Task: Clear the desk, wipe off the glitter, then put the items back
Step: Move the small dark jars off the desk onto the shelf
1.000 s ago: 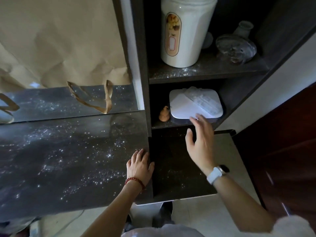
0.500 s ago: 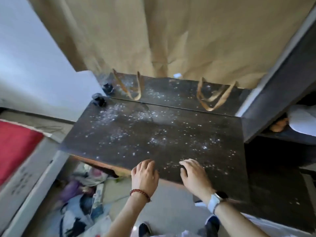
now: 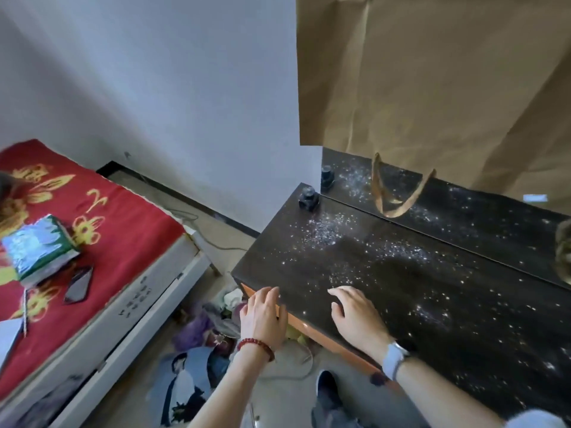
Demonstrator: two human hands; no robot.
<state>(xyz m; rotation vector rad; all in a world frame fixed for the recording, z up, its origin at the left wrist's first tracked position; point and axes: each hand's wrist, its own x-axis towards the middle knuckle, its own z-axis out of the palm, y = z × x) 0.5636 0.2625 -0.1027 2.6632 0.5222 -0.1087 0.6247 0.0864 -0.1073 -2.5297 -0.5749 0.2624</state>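
we see a dark table (image 3: pixel 417 291) whose top carries scattered silver glitter (image 3: pixel 330 230), densest near the far left corner and thinner toward the near edge. our left hand (image 3: pixel 262 316) rests at the table's near left edge with fingers relaxed and extended, holding nothing; a red bead bracelet (image 3: pixel 255 345) sits on its wrist. our right hand (image 3: pixel 355 313) lies flat on the tabletop just beside the left, fingers spread and loose, holding nothing; a white-strapped watch (image 3: pixel 397 355) is on its wrist. a small black object (image 3: pixel 308 197) stands at the table's far left corner. a mirror (image 3: pixel 463 208) behind the table reflects the glitter. a brown paper bag (image 3: pixel 432 88) hangs over the mirror, its handle (image 3: pixel 392 193) looping down. to the left is a bed with a red blanket (image 3: pixel 92 211).
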